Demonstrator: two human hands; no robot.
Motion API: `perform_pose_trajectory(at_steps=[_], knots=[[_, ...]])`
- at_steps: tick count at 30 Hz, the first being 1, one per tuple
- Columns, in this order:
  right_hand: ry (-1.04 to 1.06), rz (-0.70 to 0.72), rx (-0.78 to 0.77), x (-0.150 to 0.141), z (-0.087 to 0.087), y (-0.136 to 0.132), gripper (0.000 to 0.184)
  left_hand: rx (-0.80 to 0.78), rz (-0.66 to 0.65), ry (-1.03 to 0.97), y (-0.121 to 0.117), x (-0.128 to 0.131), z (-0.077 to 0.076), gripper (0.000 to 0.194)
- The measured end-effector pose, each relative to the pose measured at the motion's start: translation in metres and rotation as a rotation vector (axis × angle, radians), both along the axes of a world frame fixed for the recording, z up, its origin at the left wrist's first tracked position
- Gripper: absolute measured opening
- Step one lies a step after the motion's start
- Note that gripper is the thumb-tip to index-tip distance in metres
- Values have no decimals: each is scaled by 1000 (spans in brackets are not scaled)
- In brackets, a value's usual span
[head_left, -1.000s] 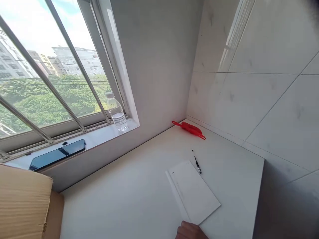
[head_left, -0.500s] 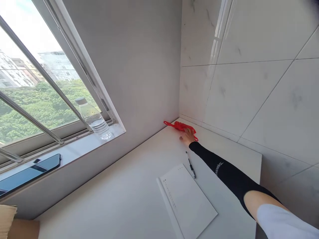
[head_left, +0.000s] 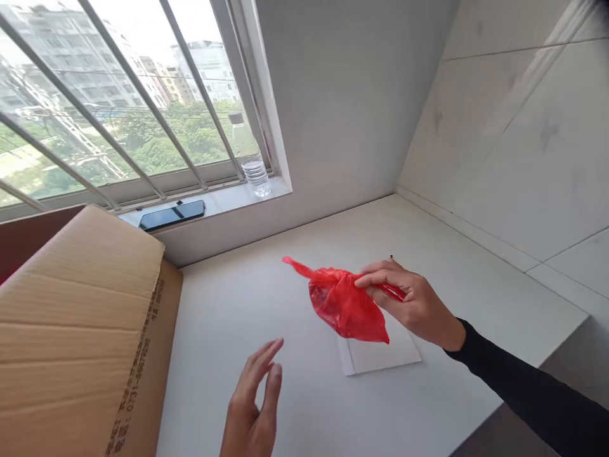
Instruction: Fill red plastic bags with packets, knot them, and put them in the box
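My right hand (head_left: 409, 298) is closed on a red plastic bag (head_left: 347, 301) and holds it in the air above the white counter (head_left: 304, 279). The bag hangs crumpled, with one twisted end pointing left. Under the bag lies a white sheet of paper (head_left: 380, 352), partly hidden by it. My left hand (head_left: 252, 406) is raised at the bottom of the view, fingers stretched out and slightly apart, holding nothing. It is below and left of the bag, not touching it.
An open cardboard box (head_left: 80, 324) fills the left side, its flap up. On the window sill (head_left: 223, 200) lie a dark phone (head_left: 172, 214) and a clear water bottle (head_left: 252, 162). Window bars are behind. Tiled walls close the right side and the corner.
My right hand reached to the red bag in the far corner, took hold of it and brought it back above the paper. My left hand has come into view. The camera has swung left.
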State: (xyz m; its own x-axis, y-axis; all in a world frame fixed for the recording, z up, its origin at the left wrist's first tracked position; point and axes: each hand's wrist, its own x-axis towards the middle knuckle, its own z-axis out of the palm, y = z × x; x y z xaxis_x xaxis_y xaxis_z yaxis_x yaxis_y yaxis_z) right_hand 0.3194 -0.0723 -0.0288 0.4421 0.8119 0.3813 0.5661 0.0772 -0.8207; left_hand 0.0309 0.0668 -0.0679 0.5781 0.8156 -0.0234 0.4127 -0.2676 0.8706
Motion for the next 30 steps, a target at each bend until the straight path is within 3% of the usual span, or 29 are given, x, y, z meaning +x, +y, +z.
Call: perform_pose_trajectory(at_steps=[3, 6, 10, 13, 19, 25, 30], knots=[[22, 217, -29, -42, -16, -9, 22, -108, -109, -47, -11, 16, -15, 55], [38, 296, -78, -66, -38, -12, 23, -145, -237, -119, -27, 16, -29, 41], [33, 237, -169, -78, -53, -19, 23, -180, -269, -177, -47, 0, -40, 38], [-48, 228, -180, -84, -53, -23, 18, -253, -241, -188, -55, -7, -44, 38], [-242, 264, -200, -95, -55, -25, 12, -252, -245, -201, -62, -4, -43, 37], [-329, 222, -264, -97, -64, -31, 6, -115, -265, -183, -67, -1, -44, 42], [-372, 202, -253, -87, -69, -44, 8, -96, -169, -185, -67, -5, -47, 31]])
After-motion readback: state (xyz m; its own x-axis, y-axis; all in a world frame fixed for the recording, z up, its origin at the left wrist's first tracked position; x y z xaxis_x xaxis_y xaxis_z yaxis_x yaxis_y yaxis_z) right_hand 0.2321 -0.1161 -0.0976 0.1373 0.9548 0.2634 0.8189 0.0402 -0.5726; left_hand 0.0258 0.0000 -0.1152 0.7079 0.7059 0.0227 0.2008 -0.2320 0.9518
